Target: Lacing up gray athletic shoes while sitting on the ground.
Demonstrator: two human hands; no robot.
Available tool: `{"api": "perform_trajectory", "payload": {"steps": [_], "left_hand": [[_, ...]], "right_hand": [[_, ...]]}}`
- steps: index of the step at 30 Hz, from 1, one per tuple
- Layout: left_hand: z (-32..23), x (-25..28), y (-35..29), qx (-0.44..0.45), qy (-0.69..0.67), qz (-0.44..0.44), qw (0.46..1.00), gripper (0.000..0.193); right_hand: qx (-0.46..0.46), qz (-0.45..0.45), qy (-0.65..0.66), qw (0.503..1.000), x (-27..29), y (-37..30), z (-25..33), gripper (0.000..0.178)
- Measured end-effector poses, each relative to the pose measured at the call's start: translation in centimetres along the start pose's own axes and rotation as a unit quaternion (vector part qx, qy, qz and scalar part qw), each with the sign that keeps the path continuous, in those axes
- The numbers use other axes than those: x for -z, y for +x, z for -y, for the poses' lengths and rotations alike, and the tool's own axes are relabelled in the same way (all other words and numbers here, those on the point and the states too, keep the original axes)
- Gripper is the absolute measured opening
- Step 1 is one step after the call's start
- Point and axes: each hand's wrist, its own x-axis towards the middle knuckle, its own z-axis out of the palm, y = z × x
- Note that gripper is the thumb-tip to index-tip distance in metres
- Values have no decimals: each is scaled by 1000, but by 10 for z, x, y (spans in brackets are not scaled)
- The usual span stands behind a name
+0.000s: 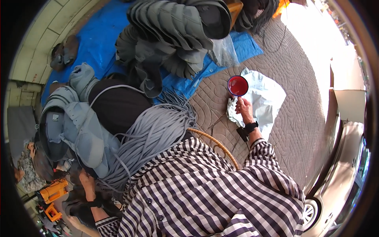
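Observation:
My right hand (244,109) is closed on the handle of a mug (238,86) with a red inside and a dark rim. Beneath the hand and mug, a crumpled white plastic bag (270,94) lies on the quilted mat. At the lower left, my left hand (87,183) hangs beside grey fabric pieces (85,134) that look like shoe uppers; its fingers are partly hidden, and whether it holds anything is unclear. A thick bundle of grey cords (154,128) lies across my lap, over dark cloth (114,104).
Stacked grey uppers (166,23) rest on a blue tarp (94,31) ahead. The patterned mat (296,79) stretches to the right. A curved cane armrest (217,144) is beside me. Orange-and-black objects (54,190) sit at lower left, and a parked car (335,177) stands at right.

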Motion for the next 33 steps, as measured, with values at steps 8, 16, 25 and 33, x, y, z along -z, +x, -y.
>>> {"api": "perform_trajectory", "payload": {"steps": [8,16,25,33], "left_hand": [[-7,-2,-13,105,77,5,991,21],[-27,-6,-13,110,70,10,991,34],[-32,-24,-16,123,56,3,991,31],[-21,-31,-52,154,83,-14,984,30]], "right_hand": [[114,246,-130,954,-87,-51,192,38],[235,455,-257,820,-130,-135,340,38],[321,526,-263,742,-130,-218,411,30],[549,536,-275,579,-127,-222,423,31]]}}
